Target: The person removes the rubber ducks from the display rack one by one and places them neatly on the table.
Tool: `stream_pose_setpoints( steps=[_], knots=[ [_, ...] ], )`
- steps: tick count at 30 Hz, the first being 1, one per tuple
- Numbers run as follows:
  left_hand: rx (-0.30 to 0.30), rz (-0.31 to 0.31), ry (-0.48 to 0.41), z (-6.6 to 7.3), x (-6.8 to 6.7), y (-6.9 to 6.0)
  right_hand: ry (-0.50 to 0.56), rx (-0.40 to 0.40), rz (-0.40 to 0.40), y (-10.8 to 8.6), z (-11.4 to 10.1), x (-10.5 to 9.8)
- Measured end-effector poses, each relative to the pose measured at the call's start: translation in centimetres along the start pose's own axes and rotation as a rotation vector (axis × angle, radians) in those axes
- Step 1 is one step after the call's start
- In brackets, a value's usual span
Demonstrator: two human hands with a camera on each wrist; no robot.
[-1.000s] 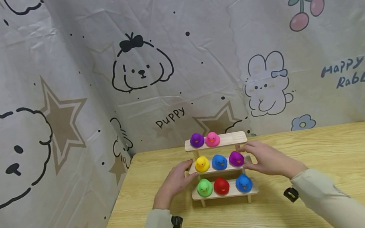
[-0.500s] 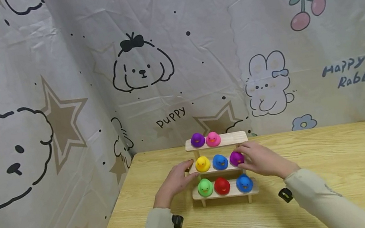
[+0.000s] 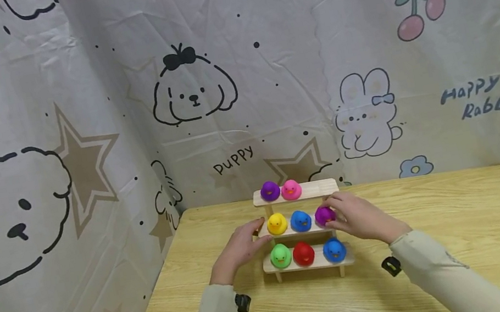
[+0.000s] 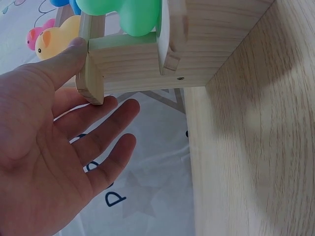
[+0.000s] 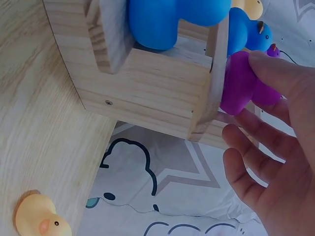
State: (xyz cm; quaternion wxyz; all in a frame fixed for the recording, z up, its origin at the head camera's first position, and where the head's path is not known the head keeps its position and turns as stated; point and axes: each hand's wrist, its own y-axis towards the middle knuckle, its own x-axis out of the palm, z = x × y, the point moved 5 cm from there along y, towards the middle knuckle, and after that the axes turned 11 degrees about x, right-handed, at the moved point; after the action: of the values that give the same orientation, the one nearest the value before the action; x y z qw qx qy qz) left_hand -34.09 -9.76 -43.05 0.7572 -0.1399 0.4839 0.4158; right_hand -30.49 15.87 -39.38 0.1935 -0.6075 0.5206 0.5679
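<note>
A three-tier wooden rack [image 3: 320, 188] holds small toy ducks. My left hand [image 3: 239, 250] grips the left end of the middle shelf, its thumb on the shelf edge and the other fingers spread below and behind in the left wrist view. At the right end of that shelf, my right hand [image 3: 366, 216] pinches a purple duck [image 5: 238, 83] between thumb and fingers. A blue duck [image 3: 300, 221] and a yellow duck [image 3: 276, 224] sit to its left. Green [image 3: 280, 256], red [image 3: 303, 253] and blue [image 3: 334, 250] ducks stand on the bottom shelf.
On the top shelf are a violet duck [image 3: 269, 191] and a pink duck [image 3: 291, 190]. The right wrist view shows a pale orange duck [image 5: 39, 216] on the wooden table [image 3: 464, 230]. A printed curtain [image 3: 289, 93] hangs behind and at the sides.
My right hand has moved left from the shelf's right end and taken hold of the purple duck. The left hand has stayed on the shelf's left end.
</note>
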Motion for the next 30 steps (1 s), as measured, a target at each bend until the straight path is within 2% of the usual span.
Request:
stream_pose_setpoints(
  steps=[13,23,30],
  knots=[
    [-0.007,-0.009,0.003,0.0,0.0,0.0,-0.005,-0.004,0.05,-1.0,0.1,-1.6],
    [-0.009,-0.013,0.005,0.2,-0.2,0.0,0.001,0.019,0.072,-2.1,1.7,-2.7],
    [-0.013,-0.016,-0.003,0.2,-0.1,0.0,-0.025,0.063,0.057,-2.9,2.9,-3.1]
  ],
)
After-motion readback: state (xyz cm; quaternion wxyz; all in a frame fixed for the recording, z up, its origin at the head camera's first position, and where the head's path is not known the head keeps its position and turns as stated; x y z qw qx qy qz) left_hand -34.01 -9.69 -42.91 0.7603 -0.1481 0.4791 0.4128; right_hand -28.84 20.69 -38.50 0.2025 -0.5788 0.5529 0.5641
